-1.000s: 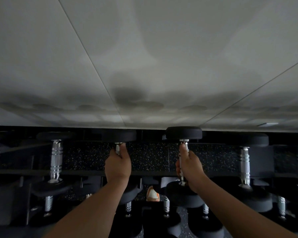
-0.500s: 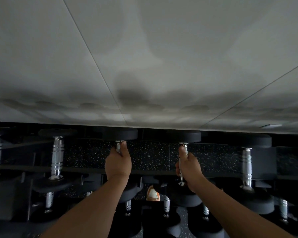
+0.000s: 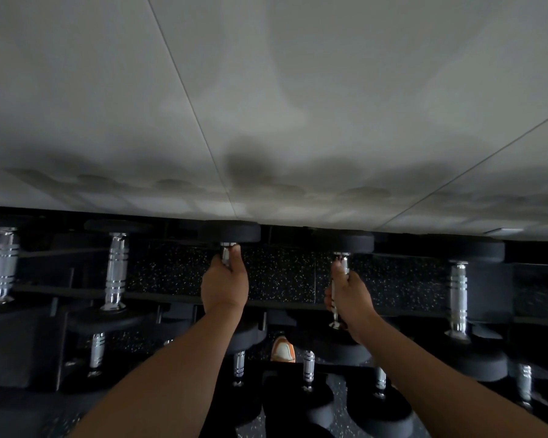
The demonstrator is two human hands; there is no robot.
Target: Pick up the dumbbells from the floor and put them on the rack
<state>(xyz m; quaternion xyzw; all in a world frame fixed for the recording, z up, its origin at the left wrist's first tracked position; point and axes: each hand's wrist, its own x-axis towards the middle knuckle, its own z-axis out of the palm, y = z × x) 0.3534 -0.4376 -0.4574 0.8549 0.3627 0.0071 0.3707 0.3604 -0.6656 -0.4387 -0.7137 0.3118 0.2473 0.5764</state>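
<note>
Dumbbells: two in hand, both up at the top tier of the rack. Left hand clenched round the chrome handle of the left dumbbell, its far black head close to the wall. Right hand wrapped round the handle of the right dumbbell, handle running away from the camera, near head hidden under the wrist. Both lie front-to-back like their neighbours (chrome-handled ones either side, e.g. a racked dumbbell to the left and another to the right). Can't tell if the two held weights already bear on the rails or hang just above; light is dim and the contact is hidden.

Progress, as a judgement: this pair looks nearly placed, only the let-go left. Lower tiers hold more dumbbells. Speckled floor shows at the bottom, and an orange-and-white shoe between the tiers. No loose dumbbell visible on the floor in this view, though most of it is out of frame, so whether more remain is unknown.
</note>
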